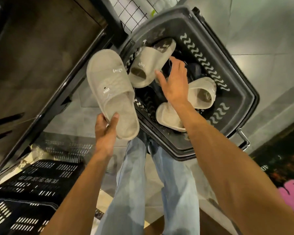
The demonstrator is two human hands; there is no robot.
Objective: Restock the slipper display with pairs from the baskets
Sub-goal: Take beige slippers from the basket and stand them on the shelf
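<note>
Beige slipper [113, 92] gripped in left hand [105, 133], right hand [173, 82] in basket [241, 92]

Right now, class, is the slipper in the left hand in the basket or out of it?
Out. The left hand grips the slipper at its heel, lifted clear beside the basket, not resting inside.

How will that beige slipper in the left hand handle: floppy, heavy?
Probably light: the left hand holds the slipper by its heel end alone. Likely fairly stiff, since it sticks out without drooping. Its thick, matte sole suggests soft foam, not slippery.
</note>
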